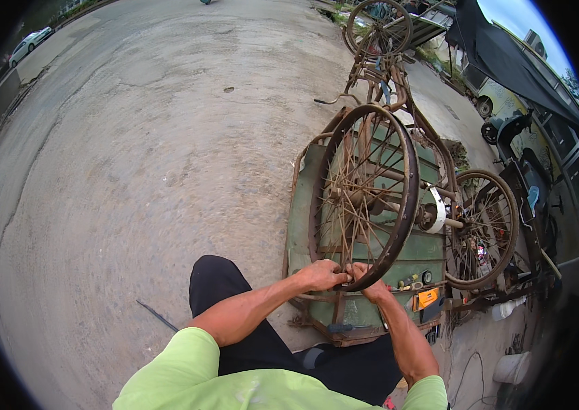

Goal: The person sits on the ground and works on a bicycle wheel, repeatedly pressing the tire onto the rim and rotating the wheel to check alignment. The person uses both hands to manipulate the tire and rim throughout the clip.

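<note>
Spoked wheel (413, 184) has left hand (322, 275) and right hand (369, 279) at its lower rim; whether their fingers grasp it, I cannot tell. Marking on an orange packet (426, 299) is illegible.

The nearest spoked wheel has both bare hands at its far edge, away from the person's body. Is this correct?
Not quite: the left hand and right hand are both at the near edge of the spoked wheel, close to the person's body, as the head view shows.
</note>
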A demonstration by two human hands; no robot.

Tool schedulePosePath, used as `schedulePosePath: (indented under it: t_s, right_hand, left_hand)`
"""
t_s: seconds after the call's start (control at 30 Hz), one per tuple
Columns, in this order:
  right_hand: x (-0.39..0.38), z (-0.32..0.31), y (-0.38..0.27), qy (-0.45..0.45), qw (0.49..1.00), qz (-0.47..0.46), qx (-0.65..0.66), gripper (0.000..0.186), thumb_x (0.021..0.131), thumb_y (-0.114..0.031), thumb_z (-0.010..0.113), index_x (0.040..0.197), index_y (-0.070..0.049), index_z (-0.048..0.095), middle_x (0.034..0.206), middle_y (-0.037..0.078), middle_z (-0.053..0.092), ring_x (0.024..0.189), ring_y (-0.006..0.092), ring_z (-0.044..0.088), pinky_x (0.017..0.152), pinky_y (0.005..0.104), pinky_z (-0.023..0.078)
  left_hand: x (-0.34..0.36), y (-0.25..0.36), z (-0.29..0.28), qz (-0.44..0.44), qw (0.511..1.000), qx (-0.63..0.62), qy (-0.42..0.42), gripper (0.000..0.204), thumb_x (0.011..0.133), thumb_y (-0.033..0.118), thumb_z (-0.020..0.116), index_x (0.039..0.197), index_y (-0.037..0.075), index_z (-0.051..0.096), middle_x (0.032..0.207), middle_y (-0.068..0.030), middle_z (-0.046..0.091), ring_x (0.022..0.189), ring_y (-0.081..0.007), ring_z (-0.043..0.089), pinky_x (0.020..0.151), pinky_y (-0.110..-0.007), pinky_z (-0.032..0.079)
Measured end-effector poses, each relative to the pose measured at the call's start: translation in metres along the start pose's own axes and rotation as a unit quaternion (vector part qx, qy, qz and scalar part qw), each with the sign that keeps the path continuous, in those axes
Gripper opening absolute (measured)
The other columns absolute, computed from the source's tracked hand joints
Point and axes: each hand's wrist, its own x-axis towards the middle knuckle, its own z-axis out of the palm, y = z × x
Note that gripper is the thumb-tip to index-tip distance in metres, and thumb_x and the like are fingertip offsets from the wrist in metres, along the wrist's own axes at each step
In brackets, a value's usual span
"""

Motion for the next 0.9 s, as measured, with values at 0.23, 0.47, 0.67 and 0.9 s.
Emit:
schedulePosePath:
  t_s: [0.23, 0.47, 0.67, 0.9]
  right_hand:
    - [0.005, 0.012, 0.015, 0.003, 0.992, -0.105, 0.074, 0.041, 0.11, -0.039, 0.052, 0.087, -0.006, 0.062, 0.077, -0.004, 0.056, 0.072, 0.0044, 0.047, 0.062, 0.0261, 0.041]
    - [0.018, 0.011, 0.052, 0.01, 0.989, -0.144, 0.022, 0.051, 0.111, -0.044, 0.044, 0.102, -0.001, 0.069, 0.087, 0.001, 0.067, 0.081, 0.0102, 0.06, 0.072, 0.03, 0.05]
    - [0.015, 0.0, 0.034, 0.007, 0.99, -0.127, -0.061, 0.057, 0.112, -0.045, 0.039, 0.106, 0.003, 0.069, 0.087, 0.01, 0.07, 0.08, 0.0183, 0.064, 0.075, 0.035, 0.052]
    - [0.029, 0.014, -0.005, 0.153, 0.985, 0.024, 0.074, 0.065, 0.104, -0.06, 0.045, 0.105, 0.001, 0.068, 0.093, 0.011, 0.067, 0.089, 0.0253, 0.064, 0.081, 0.045, 0.051]
  left_hand:
    - [-0.007, 0.004, -0.009, 0.04, 0.998, -0.043, -0.025, 0.054, 0.099, 0.049, 0.064, 0.096, -0.004, 0.07, 0.074, -0.0144, 0.066, 0.072, -0.025, 0.062, 0.067, -0.043, 0.047]
    - [0.004, 0.003, -0.003, 0.028, 0.999, 0.047, -0.001, 0.058, 0.095, 0.053, 0.065, 0.093, -0.005, 0.072, 0.081, -0.0229, 0.07, 0.078, -0.0351, 0.068, 0.07, -0.047, 0.05]
    - [-0.002, 0.017, 0.001, -0.029, 0.999, 0.023, 0.039, 0.056, 0.087, 0.05, 0.07, 0.091, -0.005, 0.072, 0.081, -0.0244, 0.069, 0.078, -0.0365, 0.069, 0.07, -0.047, 0.051]
    - [-0.011, 0.016, 0.007, -0.042, 0.994, -0.081, 0.054, 0.049, 0.085, 0.043, 0.069, 0.092, -0.006, 0.071, 0.077, -0.0197, 0.068, 0.073, -0.0264, 0.065, 0.069, -0.042, 0.05]
